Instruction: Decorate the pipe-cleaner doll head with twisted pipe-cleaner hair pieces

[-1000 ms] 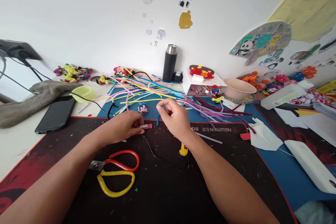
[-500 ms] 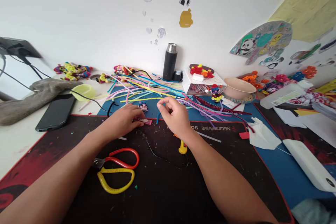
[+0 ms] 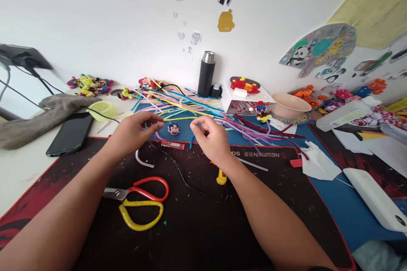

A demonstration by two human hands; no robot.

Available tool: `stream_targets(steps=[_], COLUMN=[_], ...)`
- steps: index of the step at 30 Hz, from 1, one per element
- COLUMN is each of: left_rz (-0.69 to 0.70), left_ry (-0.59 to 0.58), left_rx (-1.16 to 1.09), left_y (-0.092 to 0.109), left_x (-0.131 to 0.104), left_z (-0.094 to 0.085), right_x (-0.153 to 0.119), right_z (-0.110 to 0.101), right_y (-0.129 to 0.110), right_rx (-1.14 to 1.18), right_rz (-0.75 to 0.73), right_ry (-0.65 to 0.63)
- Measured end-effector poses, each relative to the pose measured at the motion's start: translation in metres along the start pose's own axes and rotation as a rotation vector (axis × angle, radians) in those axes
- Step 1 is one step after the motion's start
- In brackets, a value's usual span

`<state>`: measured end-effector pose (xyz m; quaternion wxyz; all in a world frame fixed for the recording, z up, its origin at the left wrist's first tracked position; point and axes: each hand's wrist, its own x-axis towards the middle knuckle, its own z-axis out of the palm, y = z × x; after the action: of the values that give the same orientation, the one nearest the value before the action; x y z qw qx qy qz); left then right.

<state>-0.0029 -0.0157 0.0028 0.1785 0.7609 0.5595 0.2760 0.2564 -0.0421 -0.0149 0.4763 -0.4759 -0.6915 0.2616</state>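
Note:
My left hand (image 3: 136, 132) is raised over the back left edge of the black mat, its fingers loosely bent with a small gap between thumb and forefinger. Nothing shows between them. My right hand (image 3: 211, 137) is closed in a pinch; what it holds, if anything, is too small to tell. A small doll head (image 3: 173, 128) with dark and pink parts lies between the hands. A pink-red flat packet (image 3: 172, 145) lies in front of it. Just below my right fingertips is a short blue stem (image 3: 191, 141).
Scissors (image 3: 144, 194) with red and yellow handles and a yellow cutter (image 3: 221, 176) lie on the mat (image 3: 190, 237). Behind are colourful fuzzy stems (image 3: 181, 103), a black flask (image 3: 206, 75) and a pink bowl (image 3: 291, 106). A phone (image 3: 70, 133) lies left.
My left hand has moved up and left, off the packet, uncovering it and the doll head. A pale curved stem now shows below that hand. My right hand has stayed nearly still.

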Motion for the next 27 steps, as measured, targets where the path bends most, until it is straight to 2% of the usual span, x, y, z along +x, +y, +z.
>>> stream_targets(steps=[5,10,17,22,27], left_rz=[-0.104,-0.115,-0.142,-0.159,-0.161], left_ry=[-0.004,-0.006,0.055,0.009,0.036], left_rx=[-0.029,-0.061,0.001,0.005,-0.015], left_y=[0.0049,0.0021,0.0049,0.0078,0.0106], left_x=[-0.0004,0.0010,-0.0006,0.0001,-0.0012], left_z=[-0.0089,-0.0095,-0.0117,-0.0092,-0.0091], right_x=[-0.0003,0.0009,0.0030,0.0027,0.0015], right_z=[-0.0009,-0.0020,-0.0046,-0.0045,-0.0046], right_y=[0.0022,0.0022,0.0000,0.0008,-0.0034], right_rx=[-0.015,-0.012,0.005,0.014,-0.003], right_rz=[-0.013,-0.013,-0.021,-0.024,-0.025], right_ry=[0.006,0.007,0.025,0.020,0.008])
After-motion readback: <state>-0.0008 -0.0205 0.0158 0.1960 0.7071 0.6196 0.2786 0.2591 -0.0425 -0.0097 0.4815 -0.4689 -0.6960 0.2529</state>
